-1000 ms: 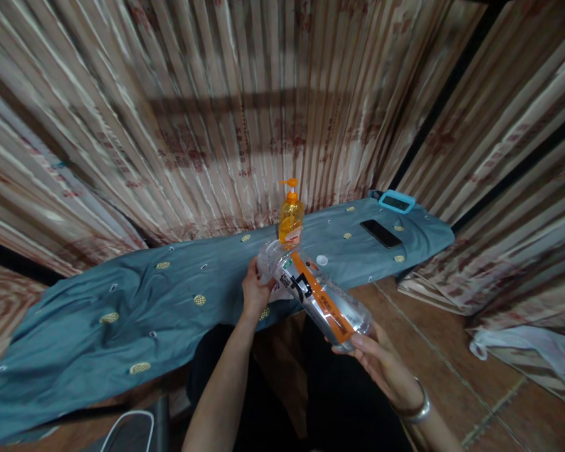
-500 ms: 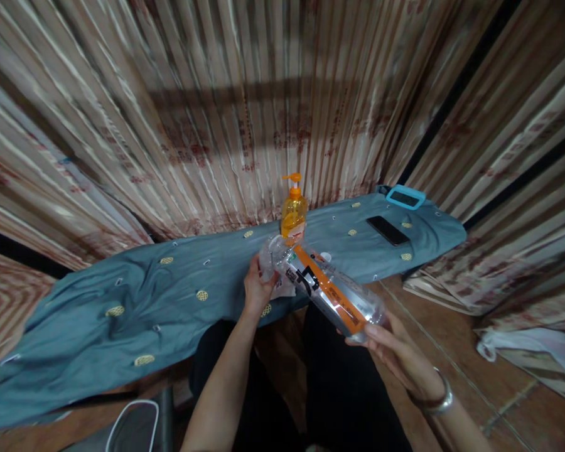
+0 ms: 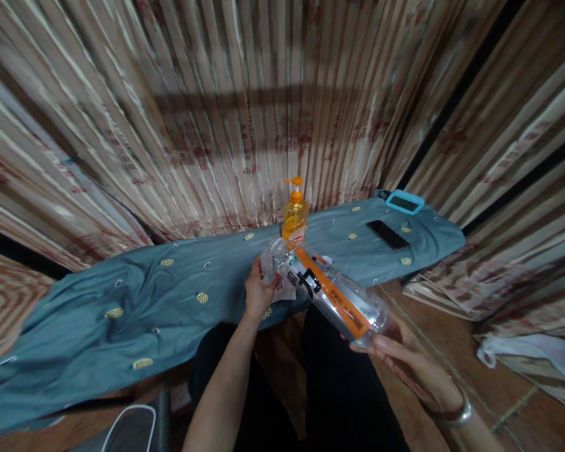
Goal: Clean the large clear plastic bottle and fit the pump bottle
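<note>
Seen from the head camera looking down, a person is holding a clear plastic bottle (image 3: 332,293) with an orange and black label, lying tilted across the middle of the frame, its neck end pointing to the upper left and its base to the lower right. The left hand (image 3: 260,292), reaching up from the lower centre of the frame, is closing its grip around the neck end of the bottle, together with a crumpled piece of white cloth or paper (image 3: 282,290) pressed against it. The right hand (image 3: 395,351), in the lower right of the frame and wearing a silver bangle (image 3: 452,414) at the wrist, is cupping the base of the bottle from below, its fingers curled under it. The bottle is hanging in the air just in front of a long surface (image 3: 136,301) draped in a blue-grey cloth with small yellow motifs, running across the middle of the frame. On that surface, just above the bottle, an orange pump bottle (image 3: 294,216) is standing upright. Further to the right, a dark phone (image 3: 387,234) is lying flat, and beyond it sits a small device with a light blue frame (image 3: 405,202). Striped curtains (image 3: 245,94) are filling the upper part of the frame.
</note>
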Motion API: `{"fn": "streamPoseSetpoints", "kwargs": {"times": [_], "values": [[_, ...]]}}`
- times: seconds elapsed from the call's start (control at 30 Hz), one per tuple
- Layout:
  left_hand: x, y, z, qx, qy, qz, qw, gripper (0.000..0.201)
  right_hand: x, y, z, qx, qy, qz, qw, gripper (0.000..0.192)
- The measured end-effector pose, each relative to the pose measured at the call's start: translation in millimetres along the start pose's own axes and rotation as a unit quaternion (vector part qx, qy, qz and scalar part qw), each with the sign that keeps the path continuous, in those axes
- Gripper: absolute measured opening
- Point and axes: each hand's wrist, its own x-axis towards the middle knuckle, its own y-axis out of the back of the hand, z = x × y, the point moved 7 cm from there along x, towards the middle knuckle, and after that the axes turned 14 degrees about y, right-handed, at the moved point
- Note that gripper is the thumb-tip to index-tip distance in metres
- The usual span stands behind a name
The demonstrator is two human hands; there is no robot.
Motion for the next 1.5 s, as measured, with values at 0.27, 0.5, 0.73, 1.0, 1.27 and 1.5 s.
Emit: {"fn": "streamPoseSetpoints", "kwargs": {"times": [0.27,0.5,0.73,1.0,1.27,1.5], "values": [[0,-0.6,-1,0.0,-0.002,-0.002,1.0,0.064,-4,6,2,-0.031,-0.005,0.013,0.999,0.049],[-2,-0.3,0,0.003,-0.002,-0.001,1.0,0.062,-5,7,4,-0.042,0.035,0.002,0.998,0.054],[-1,-0.2,-3,-0.004,0.011,-0.003,1.0,0.063,-7,2,3,-0.054,0.072,0.022,0.996,0.057],[-3,1.4,-2,-0.014,0.017,0.004,1.0,0.066,-8,1,7,-0.05,0.066,0.026,0.996,0.057],[-5,2.0,-2,-0.006,0.021,0.011,1.0,0.068,-8,0,3,-0.066,0.075,0.021,0.995,0.056],[-10,0.3,3,-0.007,-0.001,-0.007,1.0,0.065,-6,-2,0,-0.06,0.082,0.018,0.995,0.053]]}}
